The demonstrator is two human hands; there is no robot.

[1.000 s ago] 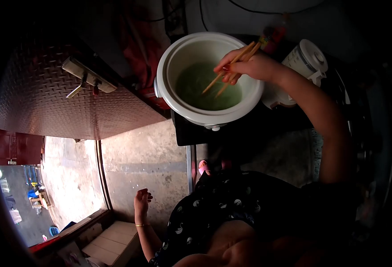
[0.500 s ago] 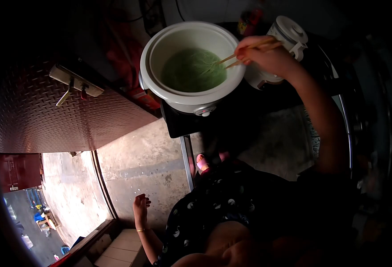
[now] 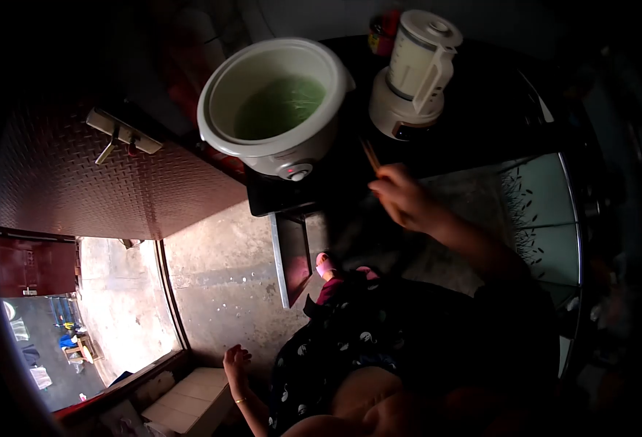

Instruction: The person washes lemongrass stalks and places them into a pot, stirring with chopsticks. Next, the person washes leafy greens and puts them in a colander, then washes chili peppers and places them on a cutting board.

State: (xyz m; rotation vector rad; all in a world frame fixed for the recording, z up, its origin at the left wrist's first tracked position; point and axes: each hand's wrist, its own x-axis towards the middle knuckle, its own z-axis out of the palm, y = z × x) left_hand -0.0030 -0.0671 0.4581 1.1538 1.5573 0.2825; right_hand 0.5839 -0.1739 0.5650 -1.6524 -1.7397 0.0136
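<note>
A white electric pot (image 3: 222, 131) stands on a dark table (image 3: 262, 200), with greenish liquid and thin pale strands (image 3: 281, 105) inside. A small red light shows by its knob. My right hand (image 3: 406, 197) is closed around wooden chopsticks (image 3: 369, 156), in front of the table and to the right of the pot, apart from both pot and blender. My left hand (image 3: 237, 360) hangs low at the left of my body over the floor, touching nothing visible, its fingers loosely curled and apart. Behind my right hand stands a white blender (image 3: 412, 69) with a lidded jug.
A patterned metal door (image 3: 117, 189) with a handle is at the left, beside a bright doorway. An open drawer (image 3: 289, 255) sits below the table. A cardboard box (image 3: 186, 404) lies at the lower left. A red-labelled bottle (image 3: 383, 33) stands behind the blender.
My right hand has drawn the chopsticks out of the pot and moved down and right, away from it. The view has shifted, and a drawer below the table now stands open. My left hand stays low.
</note>
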